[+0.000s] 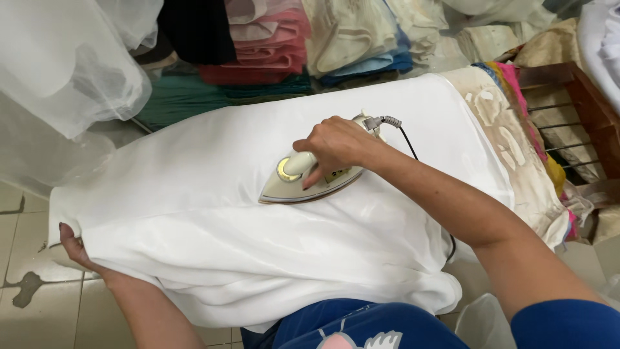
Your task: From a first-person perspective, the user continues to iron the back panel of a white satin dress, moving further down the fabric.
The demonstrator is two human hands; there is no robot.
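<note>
On the middle of the white cloth (213,213) sits a cream iron (310,184), and the right hand (336,145) is wrapped tight around its handle from above, arm reaching in from the right. Down at the cloth's near left corner, the left hand (74,245) pinches the edge, fingers curled over it.
</note>
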